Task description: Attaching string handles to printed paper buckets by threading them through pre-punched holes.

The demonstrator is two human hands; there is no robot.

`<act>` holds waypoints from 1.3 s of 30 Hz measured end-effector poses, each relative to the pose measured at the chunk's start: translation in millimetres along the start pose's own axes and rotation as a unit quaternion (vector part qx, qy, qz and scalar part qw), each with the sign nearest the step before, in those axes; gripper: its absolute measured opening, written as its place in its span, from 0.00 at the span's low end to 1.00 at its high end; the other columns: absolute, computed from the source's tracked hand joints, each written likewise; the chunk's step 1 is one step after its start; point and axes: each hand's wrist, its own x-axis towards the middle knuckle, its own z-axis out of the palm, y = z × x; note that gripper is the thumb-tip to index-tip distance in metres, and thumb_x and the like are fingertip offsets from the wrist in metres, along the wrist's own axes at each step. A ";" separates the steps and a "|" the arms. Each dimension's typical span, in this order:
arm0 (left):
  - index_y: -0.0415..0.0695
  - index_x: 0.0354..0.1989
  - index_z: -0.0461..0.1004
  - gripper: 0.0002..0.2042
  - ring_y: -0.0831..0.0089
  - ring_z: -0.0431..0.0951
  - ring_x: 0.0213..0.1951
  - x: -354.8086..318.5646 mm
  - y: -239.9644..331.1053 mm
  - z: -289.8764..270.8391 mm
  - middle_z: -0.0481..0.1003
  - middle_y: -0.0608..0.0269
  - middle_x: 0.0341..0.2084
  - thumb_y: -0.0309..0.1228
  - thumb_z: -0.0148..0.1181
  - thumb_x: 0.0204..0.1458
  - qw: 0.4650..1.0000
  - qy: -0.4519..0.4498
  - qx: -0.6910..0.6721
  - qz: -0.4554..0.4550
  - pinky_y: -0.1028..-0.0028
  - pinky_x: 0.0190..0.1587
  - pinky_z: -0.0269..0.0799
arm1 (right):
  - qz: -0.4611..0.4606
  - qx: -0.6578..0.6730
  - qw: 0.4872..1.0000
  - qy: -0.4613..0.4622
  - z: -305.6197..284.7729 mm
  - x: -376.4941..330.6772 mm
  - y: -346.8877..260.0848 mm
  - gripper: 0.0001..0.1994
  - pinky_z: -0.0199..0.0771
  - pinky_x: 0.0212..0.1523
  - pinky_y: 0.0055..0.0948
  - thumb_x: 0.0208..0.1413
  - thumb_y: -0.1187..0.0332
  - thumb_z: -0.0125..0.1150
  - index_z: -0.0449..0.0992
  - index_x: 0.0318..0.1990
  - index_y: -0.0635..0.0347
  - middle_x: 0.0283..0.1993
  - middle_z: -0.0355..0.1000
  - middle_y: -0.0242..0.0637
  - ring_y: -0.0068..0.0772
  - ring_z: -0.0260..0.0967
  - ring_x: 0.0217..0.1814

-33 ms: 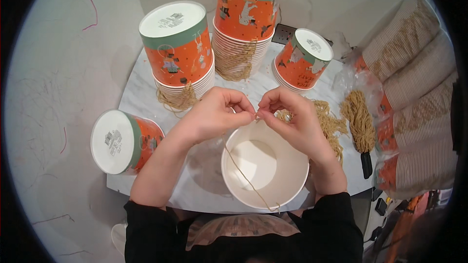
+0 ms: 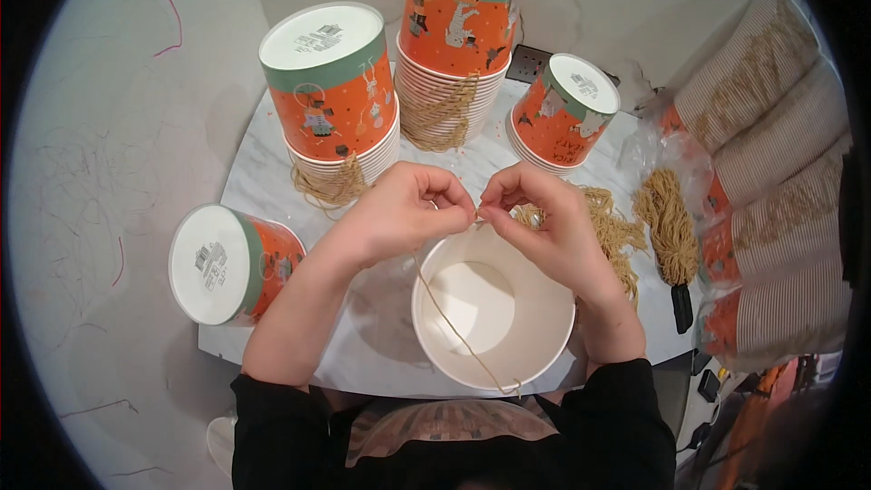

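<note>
A white paper tub (image 2: 543, 313) stands with its mouth up at the near side of the table, right below my hands. My left hand (image 2: 399, 213) and my right hand (image 2: 552, 231) meet over its far rim, fingertips almost touching. Each pinches a bit of tan cord between thumb and forefinger; the tiny piece in the fingers is partly hidden. A length of the same cord (image 2: 456, 327) runs across the tub's mouth to the near rim, where its end hooks over. Behind my right hand lies a loose pile of tan cord (image 2: 617, 231).
Inverted orange-and-green tub stacks (image 2: 331, 118), (image 2: 458, 23) and a shorter stack (image 2: 564, 118) stand at the back. One tub (image 2: 272, 259) sits at the left edge. A tied cord bundle (image 2: 667, 227) lies right, beside bagged tub stacks (image 2: 780, 218). Walls border left and back.
</note>
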 end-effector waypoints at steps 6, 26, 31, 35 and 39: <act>0.41 0.35 0.79 0.04 0.90 0.63 0.20 7.5 -4.5 -2.0 0.79 0.67 0.27 0.28 0.62 0.56 0.995 -0.007 -0.087 -0.044 0.84 0.20 0.53 | -0.077 -0.095 0.992 -0.024 -5.3 -0.7 -0.3 0.08 0.77 0.41 0.32 0.53 0.75 0.68 0.76 0.38 0.63 0.36 0.74 0.38 0.37 0.77 0.40; 0.43 0.36 0.78 0.06 0.89 0.63 0.22 17.4 -17.2 -2.8 0.76 0.72 0.27 0.32 0.64 0.56 0.979 -0.056 -0.184 -0.069 0.85 0.23 0.57 | -0.042 -0.149 0.988 0.004 0.1 0.0 3.7 0.08 0.75 0.42 0.29 0.47 0.73 0.76 0.83 0.34 0.64 0.38 0.79 0.37 0.33 0.78 0.41; 0.43 0.36 0.78 0.06 0.89 0.64 0.23 18.2 -19.3 -1.2 0.73 0.75 0.25 0.33 0.65 0.57 0.978 -0.054 -0.190 -0.066 0.85 0.23 0.57 | -0.044 -0.137 0.990 0.003 -0.5 0.0 6.3 0.06 0.74 0.44 0.29 0.49 0.75 0.73 0.83 0.34 0.64 0.38 0.78 0.37 0.33 0.78 0.42; 0.43 0.35 0.78 0.07 0.89 0.64 0.22 18.0 -18.5 -1.0 0.72 0.76 0.24 0.33 0.63 0.57 0.979 -0.062 -0.184 -0.064 0.85 0.23 0.57 | -0.049 -0.119 0.992 0.013 -1.3 0.1 7.6 0.06 0.72 0.44 0.37 0.49 0.72 0.70 0.80 0.33 0.61 0.36 0.77 0.36 0.42 0.76 0.41; 0.42 0.34 0.78 0.06 0.89 0.64 0.22 18.6 -20.3 0.3 0.72 0.74 0.24 0.32 0.61 0.57 0.980 -0.069 -0.177 -0.065 0.84 0.22 0.57 | -0.072 -0.131 0.988 0.024 -1.2 -0.5 5.2 0.06 0.71 0.47 0.37 0.49 0.72 0.70 0.79 0.33 0.59 0.37 0.75 0.34 0.41 0.74 0.41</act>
